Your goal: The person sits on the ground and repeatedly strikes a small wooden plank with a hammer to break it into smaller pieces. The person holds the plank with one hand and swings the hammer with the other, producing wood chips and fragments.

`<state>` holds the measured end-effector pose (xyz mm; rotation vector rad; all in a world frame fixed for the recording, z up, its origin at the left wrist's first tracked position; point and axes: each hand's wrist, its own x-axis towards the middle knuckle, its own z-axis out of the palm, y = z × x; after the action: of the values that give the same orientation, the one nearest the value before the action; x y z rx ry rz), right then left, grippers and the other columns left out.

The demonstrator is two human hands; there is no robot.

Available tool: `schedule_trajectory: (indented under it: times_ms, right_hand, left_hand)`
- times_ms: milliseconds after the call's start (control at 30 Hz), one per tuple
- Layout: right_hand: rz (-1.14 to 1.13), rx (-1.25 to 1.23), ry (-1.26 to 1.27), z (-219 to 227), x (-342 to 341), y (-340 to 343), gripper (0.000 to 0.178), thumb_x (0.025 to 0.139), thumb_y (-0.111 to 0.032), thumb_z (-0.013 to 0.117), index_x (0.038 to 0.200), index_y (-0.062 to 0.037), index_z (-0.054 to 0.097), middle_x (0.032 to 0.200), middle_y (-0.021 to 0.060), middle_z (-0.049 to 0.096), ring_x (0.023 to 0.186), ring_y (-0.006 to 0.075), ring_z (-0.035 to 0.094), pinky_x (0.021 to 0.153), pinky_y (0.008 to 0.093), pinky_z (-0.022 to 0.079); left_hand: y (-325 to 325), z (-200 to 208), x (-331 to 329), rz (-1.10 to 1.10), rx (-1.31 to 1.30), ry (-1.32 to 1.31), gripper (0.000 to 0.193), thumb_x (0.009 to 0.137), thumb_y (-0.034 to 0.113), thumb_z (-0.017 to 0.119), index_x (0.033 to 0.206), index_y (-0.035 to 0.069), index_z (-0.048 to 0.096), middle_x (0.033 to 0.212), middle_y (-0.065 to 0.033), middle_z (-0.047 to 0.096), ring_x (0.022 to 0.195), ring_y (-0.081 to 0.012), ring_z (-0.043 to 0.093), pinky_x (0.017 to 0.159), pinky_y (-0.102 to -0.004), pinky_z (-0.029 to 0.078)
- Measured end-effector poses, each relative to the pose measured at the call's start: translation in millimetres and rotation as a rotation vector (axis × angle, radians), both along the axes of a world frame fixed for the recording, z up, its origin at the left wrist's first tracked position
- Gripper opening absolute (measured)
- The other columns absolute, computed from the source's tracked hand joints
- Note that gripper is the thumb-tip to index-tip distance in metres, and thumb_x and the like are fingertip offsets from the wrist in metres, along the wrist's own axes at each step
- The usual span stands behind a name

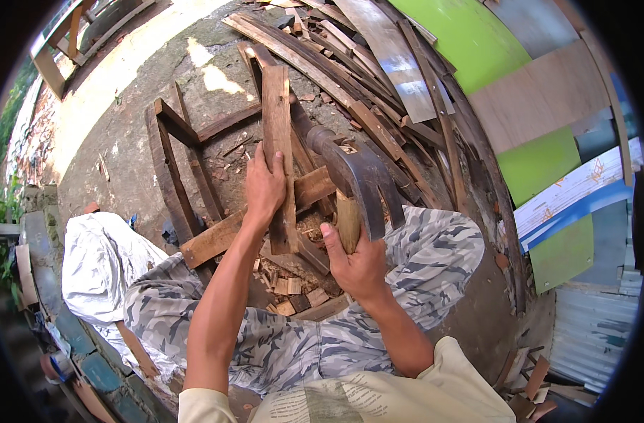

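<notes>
My left hand point(264, 189) is wrapped round the edge of a short wooden board point(277, 106), which stands upright in view in front of me. In my right hand point(362, 266) is a claw hammer point(350, 173), gripped by its wooden handle, with its dark metal head raised to the right of the board. Behind the board, a brown wooden crosspiece point(220, 236) lies at a slant. Small wood offcuts point(295, 287) are scattered between my legs, below the board.
Joined dark wooden bars point(170, 166) lie on the concrete ground at left. A long pile of planks point(336, 70) curves along the right, beside green and grey sheets point(477, 42). White cloth point(100, 261) rests left of my knee; corrugated metal point(590, 331) stands at lower right.
</notes>
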<state>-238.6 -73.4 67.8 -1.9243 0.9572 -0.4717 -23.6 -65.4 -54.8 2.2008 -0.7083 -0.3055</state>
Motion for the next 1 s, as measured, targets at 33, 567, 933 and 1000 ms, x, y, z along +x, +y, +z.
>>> schedule_trajectory:
  times_ms: [33, 567, 933, 1000]
  right_hand:
    - [0.011, 0.045, 0.002, -8.3, 1.1, 1.3, 0.043, 0.099, -0.033, 0.068, 0.112, 0.0074, 0.061, 0.086, 0.0263, 0.071, 0.077, 0.0464, 0.069, 0.069, 0.0498, 0.053]
    - [-0.147, 0.12, 0.026, -66.2, -14.7, 23.2, 0.037, 0.098, -0.033, 0.068, 0.101, 0.0034, 0.06, 0.082, 0.0245, 0.066, 0.077, 0.039, 0.068, 0.067, 0.0457, 0.05]
    - [-0.178, 0.151, -0.066, -33.3, -10.4, 14.2, 0.039, 0.1, -0.031, 0.066, 0.108, 0.0059, 0.058, 0.079, 0.0268, 0.067, 0.073, 0.0466, 0.067, 0.069, 0.0505, 0.052]
    - [-0.084, 0.226, 0.111, -66.3, -17.1, 13.8, 0.041, 0.099, -0.032, 0.067, 0.108, 0.007, 0.058, 0.082, 0.0284, 0.067, 0.077, 0.0459, 0.068, 0.071, 0.0505, 0.052]
  left_hand:
    - [0.4, -0.2, -0.1, -0.003, -0.015, 0.009, 0.062, 0.105, 0.038, 0.052, 0.149, -0.005, 0.044, 0.126, -0.0351, 0.06, 0.118, -0.0486, 0.06, 0.102, -0.0499, 0.048]
    - [-9.6, -3.4, 0.6, -0.065, -0.142, 0.149, 0.059, 0.104, 0.038, 0.055, 0.146, -0.004, 0.05, 0.122, -0.0318, 0.065, 0.114, -0.0432, 0.063, 0.101, -0.0488, 0.048]
    - [-2.3, -9.6, 7.4, -0.002, -0.141, 0.144, 0.059, 0.105, 0.038, 0.056, 0.146, -0.004, 0.051, 0.133, -0.0293, 0.064, 0.124, -0.0374, 0.063, 0.106, -0.0416, 0.046]
    - [-6.8, -6.2, 3.9, -0.014, -0.149, 0.174, 0.059, 0.105, 0.035, 0.056, 0.146, -0.006, 0.05, 0.132, -0.0323, 0.063, 0.123, -0.0402, 0.063, 0.106, -0.0436, 0.047]
